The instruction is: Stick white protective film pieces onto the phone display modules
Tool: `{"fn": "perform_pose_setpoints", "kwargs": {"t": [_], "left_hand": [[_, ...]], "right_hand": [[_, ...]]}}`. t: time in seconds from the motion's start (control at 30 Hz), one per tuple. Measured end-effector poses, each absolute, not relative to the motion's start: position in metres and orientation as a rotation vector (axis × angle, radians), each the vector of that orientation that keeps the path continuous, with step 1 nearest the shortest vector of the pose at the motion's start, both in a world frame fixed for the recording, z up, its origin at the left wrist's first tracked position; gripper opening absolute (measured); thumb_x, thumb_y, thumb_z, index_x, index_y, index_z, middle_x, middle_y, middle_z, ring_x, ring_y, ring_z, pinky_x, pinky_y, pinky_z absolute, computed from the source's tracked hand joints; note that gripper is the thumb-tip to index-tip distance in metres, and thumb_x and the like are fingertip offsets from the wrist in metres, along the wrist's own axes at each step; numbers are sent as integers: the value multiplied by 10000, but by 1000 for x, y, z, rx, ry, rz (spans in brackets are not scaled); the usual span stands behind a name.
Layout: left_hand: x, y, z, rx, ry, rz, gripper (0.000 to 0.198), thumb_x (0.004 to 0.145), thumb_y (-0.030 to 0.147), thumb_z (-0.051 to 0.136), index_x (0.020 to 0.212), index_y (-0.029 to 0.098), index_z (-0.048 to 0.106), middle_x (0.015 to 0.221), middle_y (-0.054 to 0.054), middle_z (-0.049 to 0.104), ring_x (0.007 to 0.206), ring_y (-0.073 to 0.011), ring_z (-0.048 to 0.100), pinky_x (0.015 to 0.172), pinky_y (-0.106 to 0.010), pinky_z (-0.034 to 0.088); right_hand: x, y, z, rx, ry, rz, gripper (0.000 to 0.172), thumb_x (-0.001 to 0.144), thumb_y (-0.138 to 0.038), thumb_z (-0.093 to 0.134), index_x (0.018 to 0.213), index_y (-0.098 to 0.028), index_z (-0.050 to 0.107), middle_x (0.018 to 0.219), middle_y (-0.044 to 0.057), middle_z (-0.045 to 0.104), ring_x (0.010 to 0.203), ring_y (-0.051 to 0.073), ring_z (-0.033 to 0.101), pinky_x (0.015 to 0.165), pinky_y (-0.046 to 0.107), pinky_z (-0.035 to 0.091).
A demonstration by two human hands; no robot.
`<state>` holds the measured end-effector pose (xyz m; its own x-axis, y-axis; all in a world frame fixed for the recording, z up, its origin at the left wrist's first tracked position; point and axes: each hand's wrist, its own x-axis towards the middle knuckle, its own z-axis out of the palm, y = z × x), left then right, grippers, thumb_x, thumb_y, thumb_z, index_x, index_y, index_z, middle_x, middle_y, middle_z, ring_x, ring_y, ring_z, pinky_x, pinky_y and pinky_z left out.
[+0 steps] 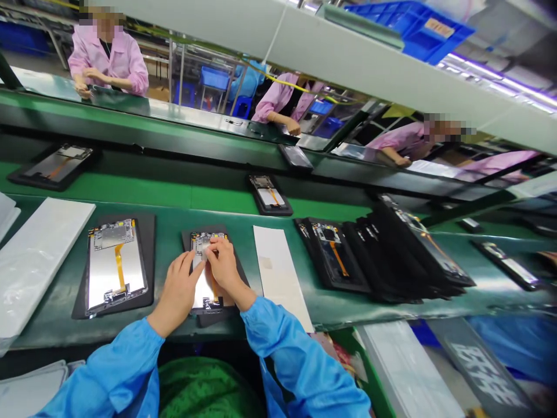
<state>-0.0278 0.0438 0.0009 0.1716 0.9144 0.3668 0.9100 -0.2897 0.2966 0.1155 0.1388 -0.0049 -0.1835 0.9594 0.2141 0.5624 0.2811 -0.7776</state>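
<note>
An opened tablet (200,302) lies in front of me on a dark foam pad (237,267), its circuit board at the far end and an orange ribbon cable down the middle. My left hand (176,290) rests along its left edge, fingers stretched out and thumb reaching over the board. Over the board, my right hand (226,267) has its fingertips drawn together, touching the upper part of the tablet; anything small between them is hidden. To the left, a second opened tablet (102,267) sits on its own dark pad (148,261).
Right of my hands lie a white strip (278,267) and a leaning row of black-padded tablets (343,273). White sheets (43,255) lie at left. Beyond runs a green belt (191,194) carrying another tablet (270,194). Co-workers in pink (108,64) sit across, under an overhead beam (243,35).
</note>
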Motion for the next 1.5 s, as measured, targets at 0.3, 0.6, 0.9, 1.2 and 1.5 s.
{"fn": "perform_pose_setpoints", "kwargs": {"t": [0.3, 0.6, 0.9, 1.2, 1.5], "left_hand": [[-24, 48, -2, 2421, 1914, 669, 525, 907, 21, 417, 1378, 197, 565, 1483, -178, 475, 1365, -324, 427, 1071, -540, 435], [-20, 48, -2, 2434, 1960, 553, 543, 904, 32, 418, 1401, 199, 559, 1487, -191, 486, 1378, -338, 428, 1094, -555, 401], [-15, 47, 3, 2483, 2009, 459, 509, 921, 49, 385, 1372, 177, 581, 1483, -185, 489, 1365, -349, 424, 1107, -565, 362], [-5, 54, 22, 2498, 2022, 403, 432, 945, 100, 379, 1327, 137, 577, 1271, -166, 604, 1146, -304, 513, 929, -468, 434], [-1, 54, 19, 2524, 2084, 337, 379, 972, 129, 387, 1292, 150, 589, 1249, -145, 602, 1117, -286, 507, 832, -400, 437]], "right_hand": [[115, 138, -2, -1385, -1875, 707, 94, 881, -170, 575, 810, -221, 607, 1140, 84, 634, 1145, 252, 539, 1037, 461, 392], [117, 137, 0, -1349, -1867, 709, 113, 901, -178, 559, 823, -229, 623, 1149, 76, 637, 1119, 248, 541, 1013, 441, 423], [115, 139, -1, -1360, -1918, 637, 112, 906, -177, 580, 825, -235, 634, 1143, 74, 629, 1113, 256, 542, 1003, 433, 437], [120, 141, 5, -1341, -1952, 590, 122, 908, -181, 565, 1012, -235, 599, 1066, 69, 611, 1030, 242, 555, 923, 383, 469], [132, 141, 6, -1233, -2025, 616, 120, 935, -147, 478, 958, -220, 571, 1042, 67, 595, 1047, 220, 546, 952, 358, 447]]}}
